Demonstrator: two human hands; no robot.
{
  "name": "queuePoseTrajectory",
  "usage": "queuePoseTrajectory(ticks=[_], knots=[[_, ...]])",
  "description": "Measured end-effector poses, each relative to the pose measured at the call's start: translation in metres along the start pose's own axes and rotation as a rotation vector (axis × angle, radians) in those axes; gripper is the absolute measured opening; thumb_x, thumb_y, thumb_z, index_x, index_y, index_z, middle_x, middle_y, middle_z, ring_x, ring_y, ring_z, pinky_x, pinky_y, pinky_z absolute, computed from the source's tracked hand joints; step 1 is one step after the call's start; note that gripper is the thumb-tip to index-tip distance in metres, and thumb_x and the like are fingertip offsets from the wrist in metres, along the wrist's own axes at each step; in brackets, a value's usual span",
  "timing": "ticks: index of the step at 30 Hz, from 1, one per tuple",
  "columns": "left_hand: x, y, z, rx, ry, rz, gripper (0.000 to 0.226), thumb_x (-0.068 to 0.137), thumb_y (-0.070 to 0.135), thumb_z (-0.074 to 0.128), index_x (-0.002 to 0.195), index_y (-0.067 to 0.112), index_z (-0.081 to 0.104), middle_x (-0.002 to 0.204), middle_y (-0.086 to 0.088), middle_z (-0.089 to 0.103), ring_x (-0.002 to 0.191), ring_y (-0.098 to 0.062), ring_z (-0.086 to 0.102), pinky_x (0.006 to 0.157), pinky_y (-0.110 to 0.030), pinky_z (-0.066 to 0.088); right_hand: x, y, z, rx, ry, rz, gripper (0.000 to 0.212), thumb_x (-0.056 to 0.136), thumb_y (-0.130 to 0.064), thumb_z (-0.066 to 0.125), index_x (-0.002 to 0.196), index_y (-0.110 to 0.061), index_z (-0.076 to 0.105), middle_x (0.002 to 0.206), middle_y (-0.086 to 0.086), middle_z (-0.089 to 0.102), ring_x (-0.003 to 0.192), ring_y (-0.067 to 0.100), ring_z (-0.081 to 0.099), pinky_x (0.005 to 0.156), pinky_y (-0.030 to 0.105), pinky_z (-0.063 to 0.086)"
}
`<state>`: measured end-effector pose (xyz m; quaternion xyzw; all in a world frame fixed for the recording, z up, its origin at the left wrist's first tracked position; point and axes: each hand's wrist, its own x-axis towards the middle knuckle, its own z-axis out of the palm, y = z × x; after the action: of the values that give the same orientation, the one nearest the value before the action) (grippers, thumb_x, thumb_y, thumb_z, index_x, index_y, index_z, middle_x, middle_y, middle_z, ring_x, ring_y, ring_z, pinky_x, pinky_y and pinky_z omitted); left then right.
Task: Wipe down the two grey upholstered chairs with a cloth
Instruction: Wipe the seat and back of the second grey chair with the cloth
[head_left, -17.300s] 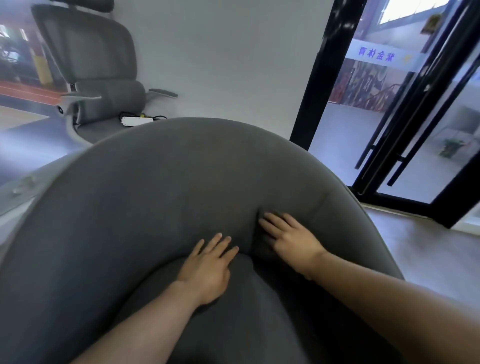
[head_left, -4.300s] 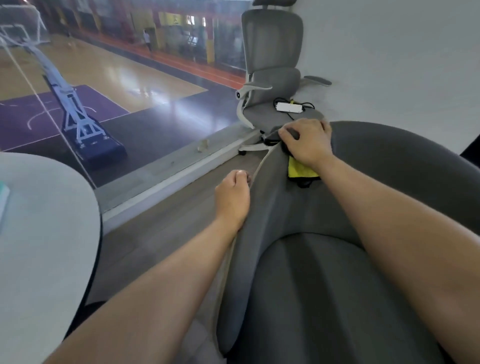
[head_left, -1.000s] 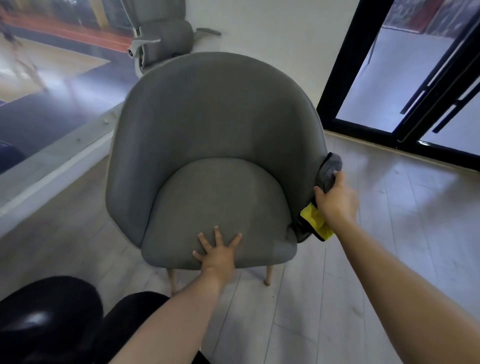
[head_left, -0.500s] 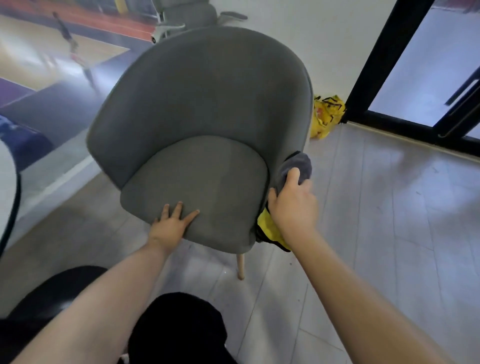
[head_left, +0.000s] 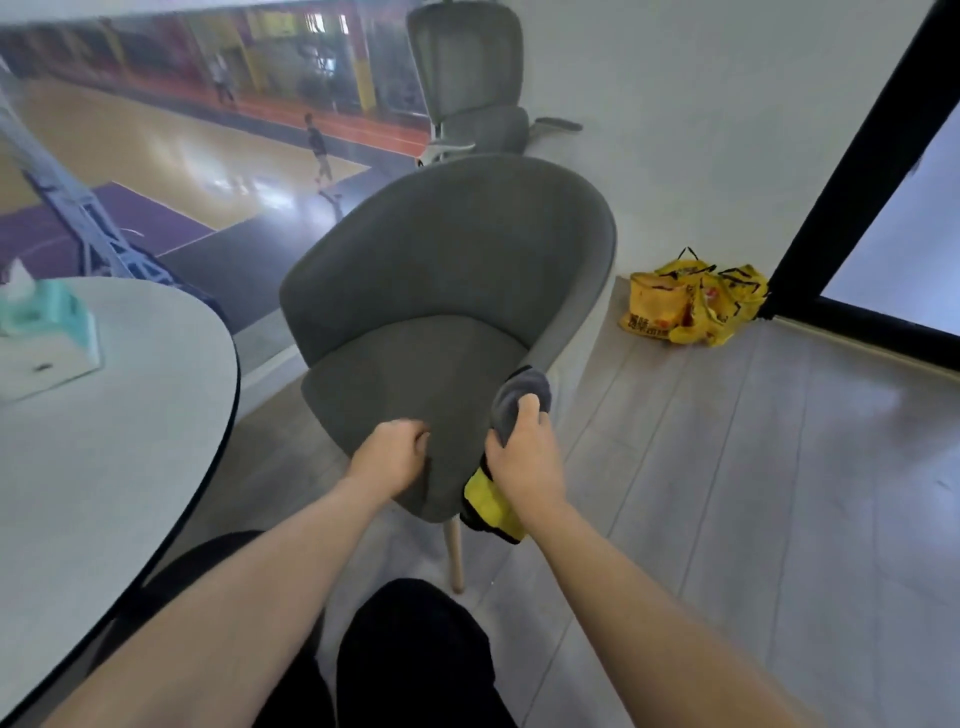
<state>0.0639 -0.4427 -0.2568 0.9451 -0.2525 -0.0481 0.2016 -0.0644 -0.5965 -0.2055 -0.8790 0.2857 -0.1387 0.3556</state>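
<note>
A grey upholstered chair (head_left: 447, 270) with pale wooden legs stands in the middle of the view, its seat turned toward me. My right hand (head_left: 524, 457) grips a grey and yellow cloth (head_left: 517, 400) against the seat's front right corner, where the armrest ends. My left hand (head_left: 387, 457) rests on the seat's front edge with its fingers curled, just left of the cloth. Only one upholstered chair shows.
A white round table (head_left: 104, 467) with a teal tissue box (head_left: 44, 332) fills the left. A grey mesh office chair (head_left: 470, 88) stands behind by the wall. A yellow bag (head_left: 691, 304) lies on the floor beside a black door frame (head_left: 852, 171). Wooden flooring spreads to the right.
The chair has swung round, its seat front now facing me more to the right. My left hand's fingers went from spread flat to curled on the seat edge. The table came into view.
</note>
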Motion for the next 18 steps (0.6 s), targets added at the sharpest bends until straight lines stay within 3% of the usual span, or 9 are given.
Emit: queuePoseTrajectory(ticks=[3,5,8,11,14,18], knots=[[-0.01,0.043,-0.039,-0.29,0.112,-0.012,0.023,0.1,0.03,0.054,0.095,0.022,0.074,0.092,0.003,0.076,0.091,-0.019,0.07,0.083,-0.033,0.053,-0.011,0.005,-0.022,0.182,0.052,-0.136,0.04,0.09,-0.029,0.062,0.123,-0.025,0.041,0.117,-0.002,0.055,0.103,0.018,0.058,0.078,0.034,0.051],[-0.022,0.078,-0.069,-0.562,0.022,-0.028,0.028,0.102,0.039,0.051,0.098,0.024,0.074,0.093,0.007,0.077,0.089,-0.012,0.071,0.082,-0.033,0.053,-0.016,-0.004,-0.037,0.215,0.05,-0.253,0.05,0.09,-0.03,0.065,0.133,-0.025,0.041,0.126,-0.006,0.053,0.11,0.011,0.053,0.09,0.03,0.05],[-0.042,0.119,-0.106,-1.039,-0.121,-0.04,0.033,0.105,0.04,0.049,0.109,0.014,0.07,0.101,0.0,0.077,0.09,-0.014,0.073,0.081,-0.032,0.058,-0.02,-0.027,-0.049,0.149,0.06,-0.374,0.058,0.089,-0.029,0.068,0.138,-0.025,0.039,0.128,-0.002,0.05,0.113,0.014,0.051,0.095,0.03,0.049],[-0.052,0.131,-0.132,-0.985,0.015,-0.021,0.027,0.096,0.037,0.067,0.11,0.015,0.07,0.104,-0.001,0.077,0.099,-0.017,0.073,0.091,-0.042,0.059,-0.024,-0.043,-0.051,0.13,0.069,-0.526,0.066,0.085,-0.029,0.071,0.141,-0.025,0.037,0.124,0.001,0.047,0.112,0.018,0.049,0.093,0.035,0.05],[-0.059,0.125,-0.16,-0.923,0.192,-0.078,0.012,0.094,0.03,0.068,0.104,0.023,0.071,0.1,0.003,0.076,0.099,-0.016,0.071,0.09,-0.041,0.059,-0.033,-0.058,-0.055,0.194,-0.018,-0.653,0.066,0.087,-0.039,0.067,0.145,-0.03,0.037,0.134,-0.002,0.04,0.124,0.014,0.042,0.102,0.029,0.044],[-0.077,0.102,-0.197,-0.797,0.248,0.019,0.016,0.094,0.02,0.068,0.101,0.034,0.071,0.102,0.008,0.074,0.104,-0.015,0.068,0.09,-0.036,0.057,-0.039,-0.084,-0.068,0.515,-0.009,-0.521,0.043,0.092,-0.023,0.062,0.131,-0.032,0.045,0.129,-0.012,0.048,0.115,0.002,0.051,0.096,0.035,0.051]])
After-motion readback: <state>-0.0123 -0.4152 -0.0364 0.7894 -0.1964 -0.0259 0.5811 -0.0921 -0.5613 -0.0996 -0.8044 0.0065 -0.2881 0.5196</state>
